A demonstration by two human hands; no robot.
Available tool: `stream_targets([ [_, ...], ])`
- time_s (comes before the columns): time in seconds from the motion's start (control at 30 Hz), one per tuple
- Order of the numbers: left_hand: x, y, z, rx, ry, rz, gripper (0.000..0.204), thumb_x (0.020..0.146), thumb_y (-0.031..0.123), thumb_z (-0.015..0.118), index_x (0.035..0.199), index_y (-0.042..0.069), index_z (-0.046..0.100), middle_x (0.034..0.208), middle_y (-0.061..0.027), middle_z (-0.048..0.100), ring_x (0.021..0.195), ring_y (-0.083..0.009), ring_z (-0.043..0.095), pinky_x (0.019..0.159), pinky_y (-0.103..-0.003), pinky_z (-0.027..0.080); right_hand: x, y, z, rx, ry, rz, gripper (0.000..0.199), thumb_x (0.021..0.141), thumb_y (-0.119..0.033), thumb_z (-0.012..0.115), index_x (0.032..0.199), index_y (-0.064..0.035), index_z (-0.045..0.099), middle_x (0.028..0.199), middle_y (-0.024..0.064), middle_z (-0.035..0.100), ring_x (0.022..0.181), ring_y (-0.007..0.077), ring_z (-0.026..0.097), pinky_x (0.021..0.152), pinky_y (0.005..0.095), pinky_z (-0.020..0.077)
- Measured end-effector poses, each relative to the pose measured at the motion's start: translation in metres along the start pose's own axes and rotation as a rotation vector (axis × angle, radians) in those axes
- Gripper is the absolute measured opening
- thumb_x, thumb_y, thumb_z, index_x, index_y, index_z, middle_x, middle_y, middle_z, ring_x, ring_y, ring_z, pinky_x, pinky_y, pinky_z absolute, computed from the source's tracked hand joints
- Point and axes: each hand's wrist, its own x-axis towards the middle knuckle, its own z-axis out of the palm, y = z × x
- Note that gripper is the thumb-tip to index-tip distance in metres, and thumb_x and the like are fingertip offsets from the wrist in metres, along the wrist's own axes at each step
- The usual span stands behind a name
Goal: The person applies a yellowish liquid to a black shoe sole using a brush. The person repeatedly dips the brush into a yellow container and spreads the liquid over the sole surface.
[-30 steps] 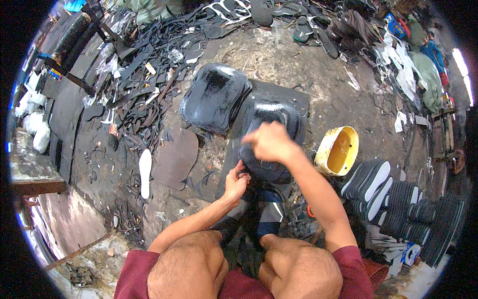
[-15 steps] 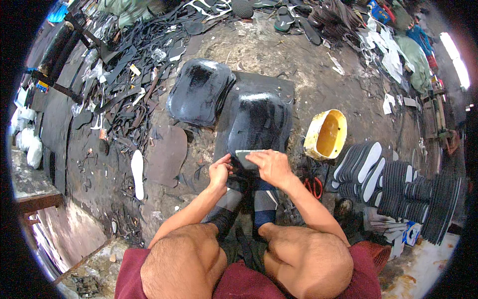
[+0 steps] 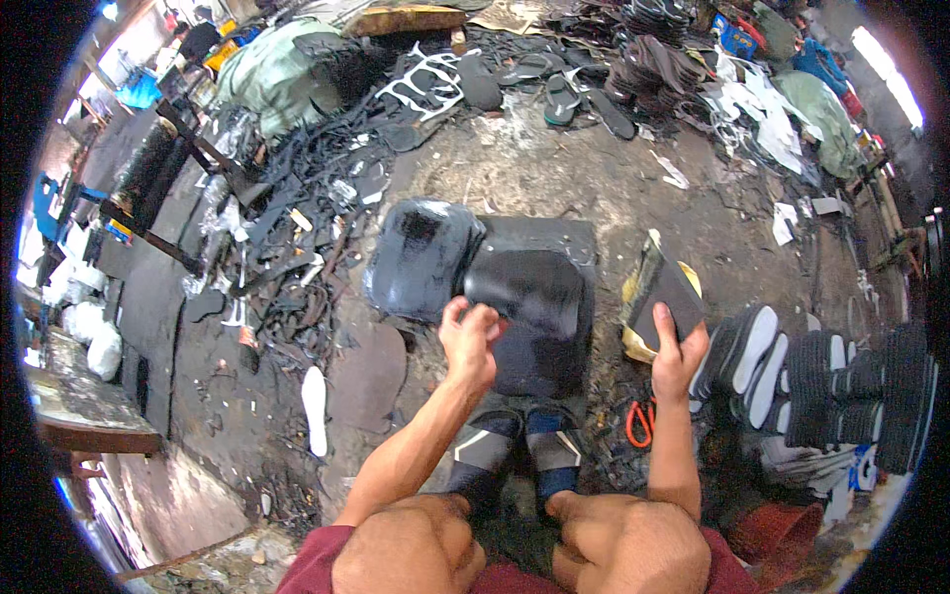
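My right hand [image 3: 679,358] grips a flat dark rectangular spreader [image 3: 667,297], thumb lying on its face. The spreader is held over the yellow tub [image 3: 636,345] and covers most of its opening. My left hand [image 3: 469,345] is closed, its fingers curled in near the left edge of a shiny black sheet [image 3: 524,287]; whether anything is between the fingers is hidden. That sheet lies on a larger dark board [image 3: 544,233] in front of my feet. Left of it sits a glossy black stack of sheets [image 3: 421,267] with rounded corners.
Stacked dark soles [image 3: 807,381], some with white tops, stand at the right. Red-handled scissors [image 3: 640,424] lie below the tub. A white insole [image 3: 315,411] and a brown sheet [image 3: 368,376] are on the left floor. Black scraps [image 3: 297,218] heap beyond, with sandals [image 3: 562,99] farther back.
My right hand has carried the spreader from the black sheet rightward to the tub. My left hand has shifted to the sheet's left edge. The view has tilted up.
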Motion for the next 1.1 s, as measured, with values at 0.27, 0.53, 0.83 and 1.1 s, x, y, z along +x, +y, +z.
stream_targets([
  [0.27,0.086,0.084,-0.085,-0.169,0.336,0.284,0.064,0.078,-0.008,0.070,0.132,0.015,0.045,0.092,-0.0046,0.060,0.079,-0.0200,0.060,0.081,-0.041,0.053,-0.028,0.026,-0.013,-0.139,-0.007,0.082,0.036,0.096,-0.017,0.072,0.123,0.0039,0.063,0.114,0.0101,0.072,0.102,0.0209,0.066,0.093,0.0347,0.0496],
  [0.53,0.053,0.014,-0.121,0.537,0.491,0.624,0.061,0.086,-0.006,0.069,0.143,0.004,0.052,0.123,-0.0153,0.067,0.108,-0.0235,0.065,0.094,-0.038,0.055,0.023,0.023,-0.055,-0.197,0.290,-0.084,0.045,0.093,-0.010,0.069,0.132,0.0078,0.057,0.126,0.0172,0.066,0.112,0.0238,0.063,0.103,0.0374,0.0466],
  [0.83,0.000,-0.080,-0.075,1.793,-1.057,0.939,0.066,0.082,0.014,0.073,0.144,0.004,0.054,0.156,-0.0179,0.047,0.148,-0.0346,0.042,0.123,-0.047,0.035,0.080,0.138,-0.072,-1.231,-0.100,0.267,0.058,0.088,-0.018,0.067,0.140,0.0013,0.054,0.118,0.0292,0.069,0.105,0.0467,0.069,0.093,0.0537,0.0551],
  [1.1,-0.061,-0.083,-0.092,1.002,-0.606,-0.116,0.051,0.093,0.017,0.074,0.138,-0.001,0.059,0.146,-0.0223,0.056,0.130,-0.0337,0.060,0.107,-0.044,0.053,0.118,0.057,-0.135,-0.199,0.230,0.132,0.067,0.090,-0.017,0.076,0.144,0.0115,0.048,0.139,0.0225,0.060,0.125,0.0268,0.058,0.111,0.0392,0.0419],
])
